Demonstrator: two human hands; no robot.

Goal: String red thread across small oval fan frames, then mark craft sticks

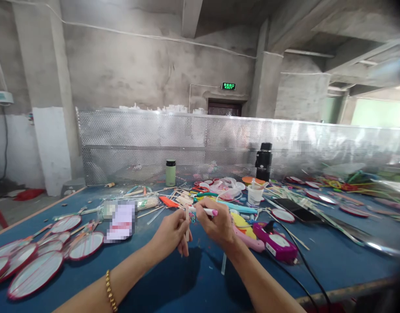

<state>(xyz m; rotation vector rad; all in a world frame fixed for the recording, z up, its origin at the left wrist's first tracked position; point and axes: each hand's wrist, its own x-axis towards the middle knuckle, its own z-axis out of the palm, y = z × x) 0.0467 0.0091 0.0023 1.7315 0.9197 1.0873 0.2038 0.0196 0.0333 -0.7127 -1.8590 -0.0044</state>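
My left hand point(171, 231) is closed around a flat wooden stick point(187, 215), held nearly upright between thumb and fingers. In my right hand point(218, 224) is a white marker pen point(207, 211) with a pink end, lying almost level and pointing at the stick. Whether its tip touches the wood I cannot tell. Just behind the hands lie several loose wooden sticks point(183, 198), an orange pointed item point(168, 201) and a small teal and pink trinket point(192, 216). Right of my right hand sit a yellow piece point(241, 224) and a long pink piece point(250, 240).
Round red-rimmed paddles point(35, 276) pile up at left on the blue table point(174, 289), near a pixelated lilac item point(121, 221). A purple device point(275, 243) with black cables lies right. Behind stand a green bottle point(170, 174), white cup point(255, 195), black flask point(263, 163) and perforated metal screen point(138, 139).
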